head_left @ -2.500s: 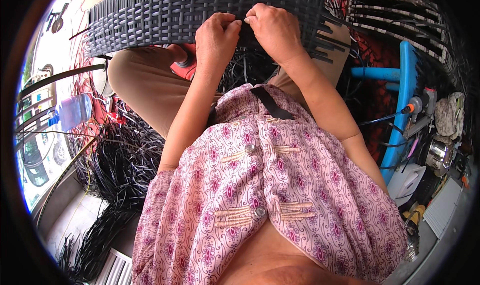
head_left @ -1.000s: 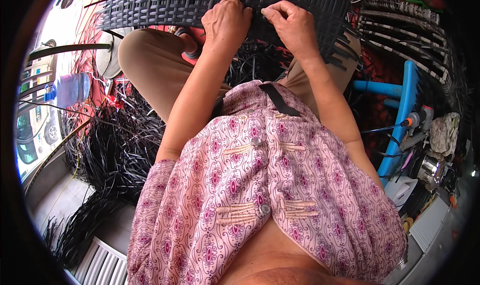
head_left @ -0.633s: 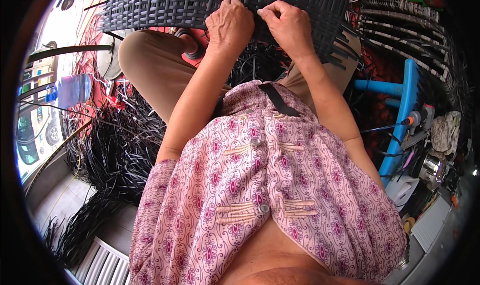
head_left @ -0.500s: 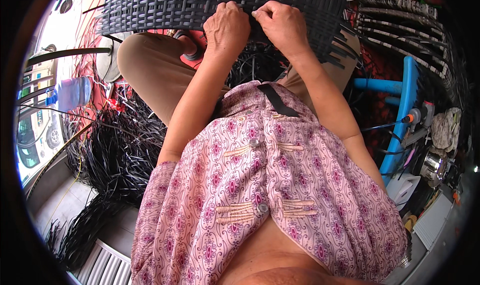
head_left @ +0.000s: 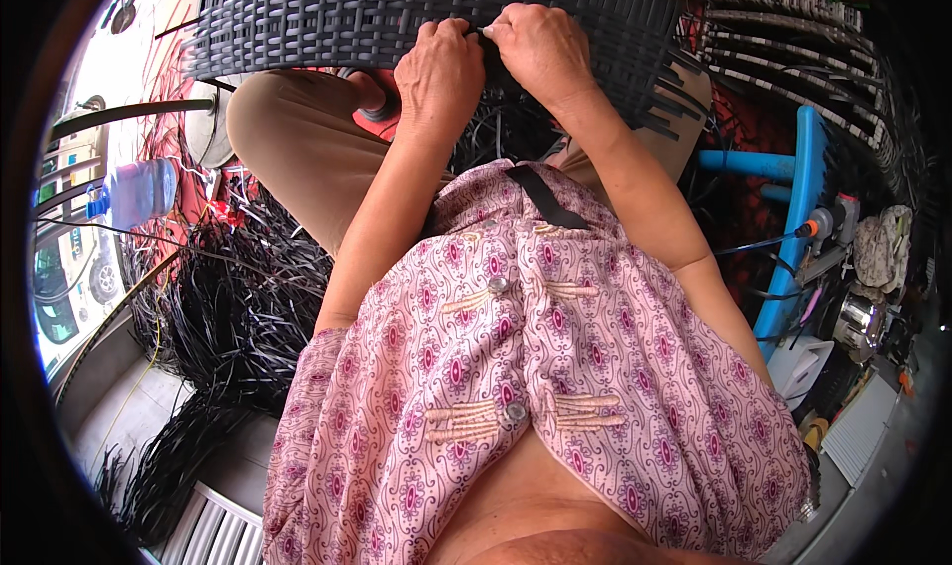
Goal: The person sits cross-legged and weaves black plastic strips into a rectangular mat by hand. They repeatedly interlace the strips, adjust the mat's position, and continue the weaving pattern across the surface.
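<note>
Woven black panel [head_left: 416,20] lies across the person's lap at the top of the head view, its lower edge resting over the knees in tan trousers [head_left: 297,149]. Loose strand ends stick out along its right edge.

Head view, hands: left hand [head_left: 441,74] sits on the panel's lower edge, fingers curled down into the weave, grip closed on the woven strips. Right hand [head_left: 535,50] lies just beside it, touching or nearly touching it at the thumbs, fingers likewise bent over the edge and closed on the weave. Which single strand each hand pinches cannot be told. Both forearms run up from the pink patterned blouse [head_left: 535,387] that fills the lower middle of the picture.

Head view, surroundings: a heap of loose black strips [head_left: 228,317] lies on the floor to the person's left, spreading toward the lower left. A clear plastic bottle with a blue cap [head_left: 139,190] lies beyond it, near the left rim. On the right stands a blue frame [head_left: 793,228], with a small tool with an orange tip [head_left: 823,223] just beside it and mixed clutter further right. More woven black and white strip work [head_left: 793,40] shows at the upper right, apart from the hands.
</note>
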The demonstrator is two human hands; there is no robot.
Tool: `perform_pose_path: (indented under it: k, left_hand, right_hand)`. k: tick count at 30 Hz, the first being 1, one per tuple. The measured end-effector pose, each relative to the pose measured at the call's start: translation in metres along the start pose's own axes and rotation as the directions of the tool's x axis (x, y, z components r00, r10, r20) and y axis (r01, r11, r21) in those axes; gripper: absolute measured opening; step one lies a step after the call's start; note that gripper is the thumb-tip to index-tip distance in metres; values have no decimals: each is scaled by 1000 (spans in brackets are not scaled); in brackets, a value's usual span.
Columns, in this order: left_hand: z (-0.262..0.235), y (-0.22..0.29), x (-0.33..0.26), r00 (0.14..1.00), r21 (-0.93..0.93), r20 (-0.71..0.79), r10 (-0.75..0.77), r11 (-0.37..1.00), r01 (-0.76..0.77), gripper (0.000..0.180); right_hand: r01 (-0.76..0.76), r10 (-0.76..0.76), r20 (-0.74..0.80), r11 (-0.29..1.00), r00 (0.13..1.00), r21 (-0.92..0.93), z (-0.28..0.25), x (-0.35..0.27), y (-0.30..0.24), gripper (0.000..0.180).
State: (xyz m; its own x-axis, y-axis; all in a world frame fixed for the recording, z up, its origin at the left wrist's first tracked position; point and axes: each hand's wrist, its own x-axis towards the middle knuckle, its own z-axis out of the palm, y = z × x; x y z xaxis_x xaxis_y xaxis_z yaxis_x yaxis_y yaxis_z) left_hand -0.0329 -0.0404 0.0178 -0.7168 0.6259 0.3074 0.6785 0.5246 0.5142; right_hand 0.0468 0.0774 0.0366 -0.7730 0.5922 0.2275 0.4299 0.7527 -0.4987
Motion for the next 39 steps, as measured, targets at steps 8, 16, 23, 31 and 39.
perform_pose_path:
  k: [8,16,23,31,39]
  left_hand:
    - [-3,-19,1,1000,-322,-18,-4,947,-2,24]
    - [-15,-8,5,958,-507,112,-264,814,283,20]
    - [-6,-26,13,992,-356,-21,-123,928,108,18]
    - [-24,-22,7,1000,-195,11,21,981,-18,16]
    - [-13,-8,5,999,-32,46,-7,999,9,27]
  right_hand:
    - [42,-44,-23,995,999,-94,0,-4,-10,27]
    - [145,-153,-77,984,985,-107,7,-6,-17,21]
    - [156,-157,-76,988,985,-20,8,-11,-18,18]
    - [75,-75,8,997,997,8,-14,-14,-6,22]
    - [105,-99,-79,992,992,75,-7,-19,1,17]
